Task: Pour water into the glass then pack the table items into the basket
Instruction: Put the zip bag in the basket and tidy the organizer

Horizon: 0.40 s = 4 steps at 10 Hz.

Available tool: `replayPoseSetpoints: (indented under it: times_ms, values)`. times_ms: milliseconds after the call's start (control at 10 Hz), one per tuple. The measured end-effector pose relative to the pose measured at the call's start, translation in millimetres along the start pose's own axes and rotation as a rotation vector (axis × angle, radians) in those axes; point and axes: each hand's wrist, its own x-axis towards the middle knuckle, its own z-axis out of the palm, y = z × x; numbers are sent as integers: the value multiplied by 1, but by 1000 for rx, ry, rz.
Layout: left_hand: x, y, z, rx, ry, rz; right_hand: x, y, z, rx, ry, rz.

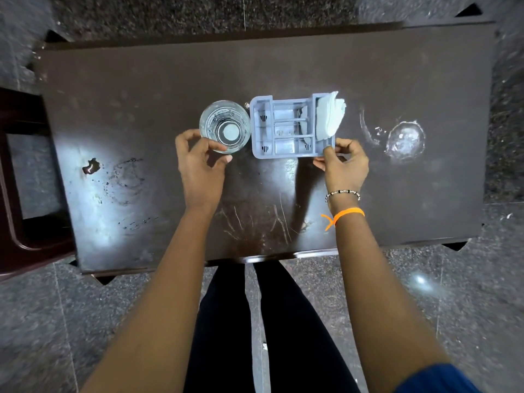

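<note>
Glass (224, 126) just beyond my left hand (198, 163), fingers curled, seemingly touching; right hand (344, 163) pinches basket (292, 126) corner.

The single head-worn wide-angle camera looks almost straight down from above the standing person onto the dark table (283, 66), close enough that both forearms reach up from the lower edge, the whole tabletop fits in frame, and speckled floor (453, 307) borders it on all sides.
</note>
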Motion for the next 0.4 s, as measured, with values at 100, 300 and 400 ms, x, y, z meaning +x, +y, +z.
replayPoseSetpoints:
  times_ms: [100,300,400]
  values:
    - [-8,5,-4,47,27,55,-8,3,-2,-3,14,-26]
    - [-36,38,-27,21,62,146,-38,-29,-13,-58,81,-132]
    - [-46,71,-42,42,48,260,-56,-71,-12,-21,2,-228]
